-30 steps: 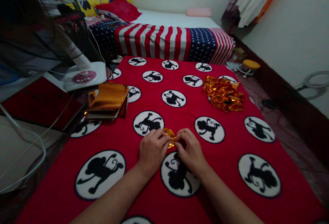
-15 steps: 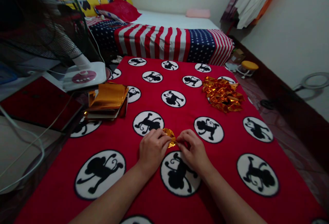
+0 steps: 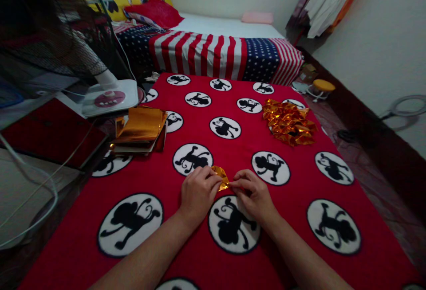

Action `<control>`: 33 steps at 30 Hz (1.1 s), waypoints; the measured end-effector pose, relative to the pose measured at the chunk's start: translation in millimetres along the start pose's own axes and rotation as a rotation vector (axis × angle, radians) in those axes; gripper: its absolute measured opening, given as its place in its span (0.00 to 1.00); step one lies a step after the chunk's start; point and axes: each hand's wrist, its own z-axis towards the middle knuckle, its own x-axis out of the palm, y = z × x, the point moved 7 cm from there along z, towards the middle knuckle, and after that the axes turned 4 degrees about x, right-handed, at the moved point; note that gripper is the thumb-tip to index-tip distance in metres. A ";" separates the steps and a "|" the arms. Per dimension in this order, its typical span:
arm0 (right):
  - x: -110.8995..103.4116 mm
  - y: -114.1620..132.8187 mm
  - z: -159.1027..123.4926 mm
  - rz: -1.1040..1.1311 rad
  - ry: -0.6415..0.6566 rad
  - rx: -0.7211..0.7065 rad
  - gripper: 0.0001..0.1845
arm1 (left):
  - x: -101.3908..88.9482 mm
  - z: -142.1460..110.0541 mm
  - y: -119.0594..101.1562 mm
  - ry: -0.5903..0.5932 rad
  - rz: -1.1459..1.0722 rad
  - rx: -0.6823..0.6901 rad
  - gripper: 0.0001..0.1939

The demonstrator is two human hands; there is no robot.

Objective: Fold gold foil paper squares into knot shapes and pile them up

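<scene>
A small piece of gold foil paper (image 3: 222, 178), partly folded, lies between my two hands on the red cloth (image 3: 156, 170) with monkey prints. My left hand (image 3: 199, 190) pinches its left side between thumb and fingers, covering part of it. At its right corner, the thumb and fingertips of my right hand (image 3: 253, 192) are pressed together on the foil. To the far left sits a stack of flat gold foil sheets (image 3: 144, 123). A heap of folded gold foil pieces (image 3: 289, 123) rests at the right rear.
An electric fan (image 3: 111, 97) stands left beside the foil stack, with a dark red case (image 3: 49, 130) and white cables nearby. Behind the cloth is a bed (image 3: 206, 52) with a striped, starred cover. A yellow-topped stool (image 3: 323, 85) stands at the right.
My right hand has shifted very slightly right at the foil's corner. My left hand stays pinched on the foil in nearly the same place.
</scene>
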 end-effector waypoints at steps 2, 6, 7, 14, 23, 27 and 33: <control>-2.3 -0.5 0.4 0.023 -0.010 0.032 0.10 | -0.1 -0.1 -0.3 -0.011 0.000 0.007 0.06; -3.4 -0.5 0.4 0.045 -0.019 0.045 0.11 | -0.4 -0.4 -0.6 -0.029 0.002 0.018 0.07; -2.7 -0.1 0.0 0.034 -0.013 0.031 0.12 | -0.4 -0.4 -0.4 -0.029 0.004 0.016 0.07; 4.7 5.9 -7.4 -0.196 0.053 -0.139 0.15 | 0.2 -0.1 0.4 -0.009 0.009 0.002 0.07; 5.9 12.1 -12.9 -0.323 0.131 -0.236 0.12 | -0.3 -0.3 0.3 -0.022 -0.004 0.007 0.07; 7.9 11.6 -14.1 -0.363 0.135 -0.246 0.19 | -0.2 0.1 0.3 -0.011 -0.007 -0.001 0.07; 5.9 14.3 -14.3 -0.371 0.099 -0.303 0.12 | 0.8 0.3 2.9 0.014 -0.007 -0.025 0.07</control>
